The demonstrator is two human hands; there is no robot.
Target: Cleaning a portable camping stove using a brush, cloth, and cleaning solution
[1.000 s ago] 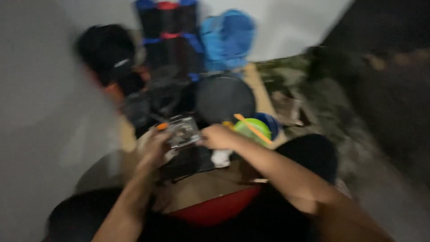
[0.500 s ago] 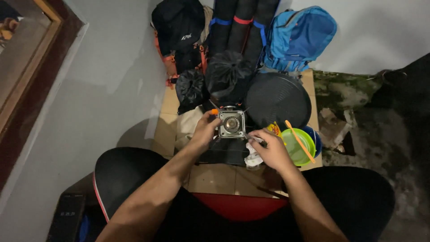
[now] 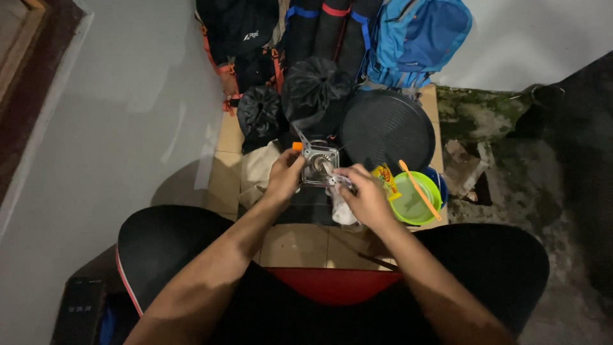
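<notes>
A small metal camping stove (image 3: 319, 163) with folding arms and an orange knob is held over the tiled floor. My left hand (image 3: 283, 176) grips its left side. My right hand (image 3: 364, 197) presses a white cloth (image 3: 343, 208) against the stove's right side. Under the stove lies a dark flat case (image 3: 308, 206). My forearms reach forward from my lap, over a red edge near my knees.
A round black grill pan (image 3: 387, 130) lies to the right, with a green bowl (image 3: 414, 199) and orange utensil (image 3: 420, 190) beside it. Black drawstring bags (image 3: 316, 89), rolled mats, a blue backpack (image 3: 421, 38) and a black-orange backpack (image 3: 237, 32) line the far wall.
The view has steadied and shifted slightly. Both hands stay on the stove; my right hand with the cloth has moved a little along its right side.
</notes>
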